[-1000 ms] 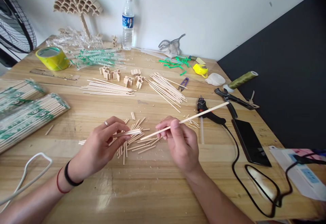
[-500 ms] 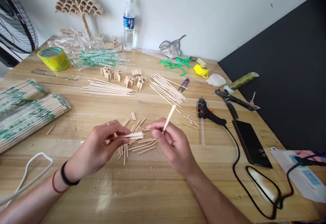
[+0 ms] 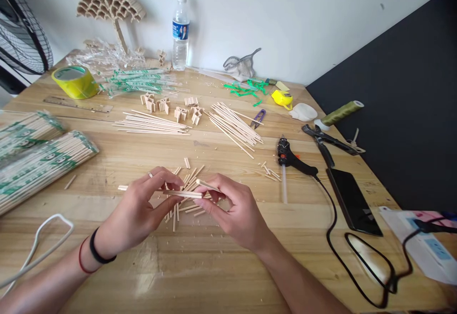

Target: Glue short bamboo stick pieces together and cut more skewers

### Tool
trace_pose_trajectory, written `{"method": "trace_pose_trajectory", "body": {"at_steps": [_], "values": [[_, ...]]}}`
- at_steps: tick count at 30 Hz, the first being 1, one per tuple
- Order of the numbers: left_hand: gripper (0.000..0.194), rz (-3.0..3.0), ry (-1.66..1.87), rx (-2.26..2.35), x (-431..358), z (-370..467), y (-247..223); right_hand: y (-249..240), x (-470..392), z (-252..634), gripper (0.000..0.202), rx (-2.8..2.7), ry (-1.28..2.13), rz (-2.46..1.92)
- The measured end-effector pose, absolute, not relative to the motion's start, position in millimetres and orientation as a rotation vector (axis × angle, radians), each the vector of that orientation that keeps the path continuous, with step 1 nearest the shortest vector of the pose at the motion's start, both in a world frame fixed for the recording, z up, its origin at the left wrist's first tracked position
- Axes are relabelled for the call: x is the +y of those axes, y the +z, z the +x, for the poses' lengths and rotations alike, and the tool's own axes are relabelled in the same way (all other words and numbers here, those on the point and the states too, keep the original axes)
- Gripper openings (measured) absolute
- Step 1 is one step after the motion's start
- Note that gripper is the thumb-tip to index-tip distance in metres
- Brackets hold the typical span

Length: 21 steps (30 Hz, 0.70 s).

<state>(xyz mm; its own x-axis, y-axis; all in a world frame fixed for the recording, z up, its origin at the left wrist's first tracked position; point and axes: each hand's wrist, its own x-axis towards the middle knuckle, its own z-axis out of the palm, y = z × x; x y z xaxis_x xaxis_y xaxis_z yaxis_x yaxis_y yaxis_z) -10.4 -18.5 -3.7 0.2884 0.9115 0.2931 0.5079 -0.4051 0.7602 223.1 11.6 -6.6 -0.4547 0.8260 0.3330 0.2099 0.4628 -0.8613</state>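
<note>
Between the thumb and fingers of my left hand (image 3: 144, 200) is a small bundle of thin wooden sticks (image 3: 183, 193), held level with its ends toward the right. My right hand (image 3: 237, 207) meets the bundle's right end with its fingertips. A single wooden stick (image 3: 210, 186) is held in the same right hand, tilted above the bundle. Beneath both hands lies a loose pile of short cut sticks (image 3: 193, 176), partly hidden by my fingers. How many sticks the bundle has cannot be told.
Long sticks (image 3: 235, 126) and small glued stick pieces (image 3: 181, 113) lie farther back. To the right are a glue gun (image 3: 294, 159) with its cord, pliers (image 3: 321, 142) and a phone (image 3: 353, 202). Packaged sticks (image 3: 46, 171) lie left; a water bottle (image 3: 180, 33) stands behind.
My right hand has moved left to the bundle's end, and its stick has tipped from upright to nearly level. The bundle in my left hand has turned slightly.
</note>
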Motion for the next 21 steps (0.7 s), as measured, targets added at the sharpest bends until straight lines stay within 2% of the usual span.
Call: {"method": "trace_pose_trajectory", "body": {"at_steps": [6,15,21], "values": [[0.017,2.082,1.009,1.282,-20.0,-8.2,-1.2,-6.2,11.7,222.6,0.008,-1.929,0.989,-0.856],[0.028,2.153,1.009,1.133,-18.4,-6.9,-2.8,-7.7,11.8,222.9,0.009,-1.929,1.044,-0.821],[0.027,2.175,1.030,1.118,-19.2,-7.2,-1.0,-9.1,11.3,222.1,0.011,-1.935,1.028,-0.793]]}}
